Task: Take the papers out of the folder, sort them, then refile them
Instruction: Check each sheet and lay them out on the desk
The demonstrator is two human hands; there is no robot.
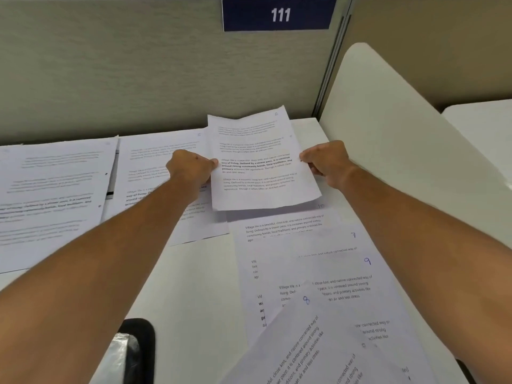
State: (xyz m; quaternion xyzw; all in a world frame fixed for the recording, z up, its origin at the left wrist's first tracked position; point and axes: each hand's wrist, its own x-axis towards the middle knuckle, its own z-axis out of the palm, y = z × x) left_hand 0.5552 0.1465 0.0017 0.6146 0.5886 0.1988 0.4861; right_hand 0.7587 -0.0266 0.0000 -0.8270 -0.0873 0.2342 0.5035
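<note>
A white counter (194, 286) is backed by a grey partition (110, 65) carrying a blue sign (279, 14) marked 111. Printed papers are spread across it: a stack (50, 195) at the left, one sheet (155, 162) beside it, and overlapping numbered sheets (318, 273) nearer the right. One sheet marked 6 (257, 162) is held above the counter, its left edge pinched by the left hand (191, 169), its right edge by the right hand (327, 162).

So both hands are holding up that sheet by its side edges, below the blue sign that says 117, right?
Not quite: the head view shows the blue sign reads 111. The rest holds: the left hand and right hand hold the sheet by its side edges.
</note>
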